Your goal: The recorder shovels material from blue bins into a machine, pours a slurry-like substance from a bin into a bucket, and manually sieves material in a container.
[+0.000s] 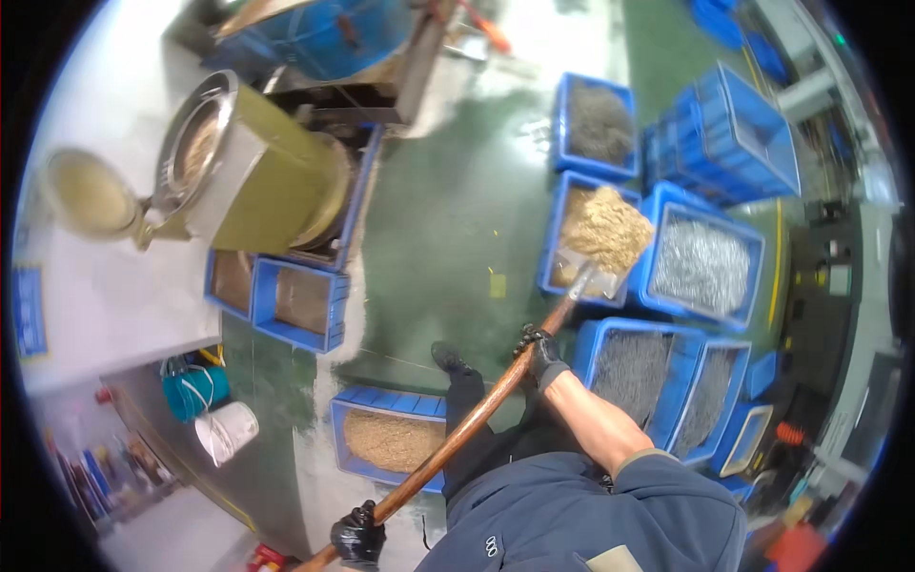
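Note:
A long-handled shovel (pixel 469 418) slants across my body, and both black-gloved hands grip its brown wooden shaft. My left hand (pixel 359 536) is wrapped round the shaft near its lower end in the picture. Farther up the shaft, closer to the blade, my right hand (pixel 541 354) is closed on it. The metal blade is at a blue crate (pixel 547 270), with a heap of tan, crumbly material (pixel 610 229) on and around it. How much of the heap rests on the blade and how much in the crate, I cannot tell.
Blue crates of shiny metal pieces (pixel 703 265) and dark pieces (pixel 631 374) stand at right, beside a crate stack (pixel 710 138). At left is a green drum machine (pixel 281 172) with its round lid swung out. A crate of tan grains (pixel 389 440) sits near my legs.

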The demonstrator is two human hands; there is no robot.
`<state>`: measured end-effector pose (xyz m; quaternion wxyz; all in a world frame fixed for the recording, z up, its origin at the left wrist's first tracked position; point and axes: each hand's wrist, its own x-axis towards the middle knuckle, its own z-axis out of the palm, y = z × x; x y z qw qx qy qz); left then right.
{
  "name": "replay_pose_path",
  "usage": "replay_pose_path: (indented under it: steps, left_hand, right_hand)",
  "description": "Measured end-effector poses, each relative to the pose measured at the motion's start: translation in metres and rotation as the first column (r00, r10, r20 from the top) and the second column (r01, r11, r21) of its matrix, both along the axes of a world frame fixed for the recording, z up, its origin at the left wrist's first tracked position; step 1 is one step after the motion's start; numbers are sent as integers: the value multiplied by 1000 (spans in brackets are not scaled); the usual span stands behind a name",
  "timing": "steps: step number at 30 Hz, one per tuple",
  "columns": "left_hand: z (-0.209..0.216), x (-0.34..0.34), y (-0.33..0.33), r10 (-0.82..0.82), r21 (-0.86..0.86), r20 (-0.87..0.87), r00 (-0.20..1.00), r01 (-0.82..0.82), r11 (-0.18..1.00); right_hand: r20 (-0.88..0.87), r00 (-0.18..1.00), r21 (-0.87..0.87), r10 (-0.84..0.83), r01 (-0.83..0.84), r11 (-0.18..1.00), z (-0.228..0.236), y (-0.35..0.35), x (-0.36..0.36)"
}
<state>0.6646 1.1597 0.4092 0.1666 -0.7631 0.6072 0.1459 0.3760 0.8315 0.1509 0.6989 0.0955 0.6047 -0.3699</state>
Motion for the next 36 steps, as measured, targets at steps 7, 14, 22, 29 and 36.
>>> replay_pose_path:
  steps: [7, 14, 22, 29, 36]
  left_hand:
    - [69, 11, 32, 101, -61, 74, 992, -96, 993]
    - [141, -8, 52, 506, -50, -16, 862, -507, 861]
    - [172, 12, 61, 674, -430, -24, 738, -617, 659]
    - [216, 9, -18, 836, -603, 43, 548, -652, 459]
    - [217, -4, -137, 921, -543, 357, 156, -767, 341]
  right_hand:
    - [0, 990, -119, 140, -139, 983, 95, -30, 53]
    - [183, 915, -275, 359, -303, 912, 169, -55, 140]
    - [221, 707, -457, 672, -534, 711, 251, -78, 333]
    - [212, 380, -485, 900, -759, 435, 293, -119, 523]
    - [731, -101, -632, 675, -476, 612, 318, -147, 634]
